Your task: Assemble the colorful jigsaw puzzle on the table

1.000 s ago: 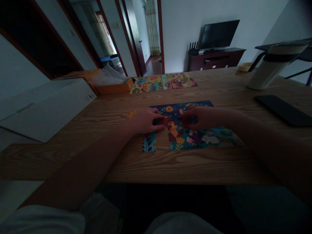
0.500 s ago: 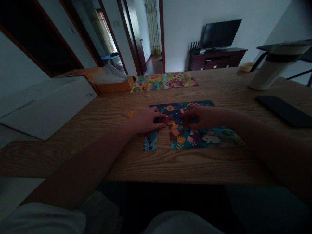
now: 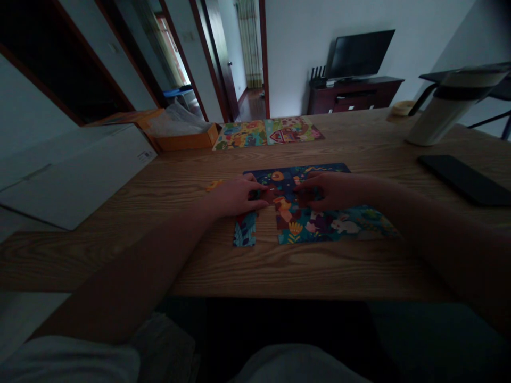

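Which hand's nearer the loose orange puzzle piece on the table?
Left. The left hand sits just right of the orange puzzle piece; the right hand is much farther right, over the jigsaw puzzle.
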Motion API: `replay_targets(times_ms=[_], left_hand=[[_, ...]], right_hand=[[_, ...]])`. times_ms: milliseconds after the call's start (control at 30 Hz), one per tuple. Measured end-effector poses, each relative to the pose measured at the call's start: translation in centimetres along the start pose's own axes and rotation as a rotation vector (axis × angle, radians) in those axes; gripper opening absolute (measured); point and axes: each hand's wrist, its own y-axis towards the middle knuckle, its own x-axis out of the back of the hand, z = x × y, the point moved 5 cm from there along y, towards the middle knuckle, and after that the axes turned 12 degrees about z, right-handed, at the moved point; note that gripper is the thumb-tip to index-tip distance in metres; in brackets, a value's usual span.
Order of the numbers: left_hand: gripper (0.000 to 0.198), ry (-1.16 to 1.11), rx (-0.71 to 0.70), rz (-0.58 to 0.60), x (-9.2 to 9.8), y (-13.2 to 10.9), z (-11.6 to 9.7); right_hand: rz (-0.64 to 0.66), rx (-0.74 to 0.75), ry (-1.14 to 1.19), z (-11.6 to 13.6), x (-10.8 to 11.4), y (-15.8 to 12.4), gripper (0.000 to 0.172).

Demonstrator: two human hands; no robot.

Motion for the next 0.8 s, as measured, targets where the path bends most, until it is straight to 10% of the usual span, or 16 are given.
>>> replay_targets(times_ms=[367, 800], left_hand=[[0.05, -0.01, 0.02, 0.075, 0.1, 0.0, 1.2], [0.057, 0.04, 0.048, 0.108, 0.0, -0.2, 2.1]], right_hand=[[-0.214, 0.112, -0.276, 4.0, -0.9, 0.4, 0.055], [-0.173, 0.233, -0.236, 6.3, -3.1, 2.7, 0.065]])
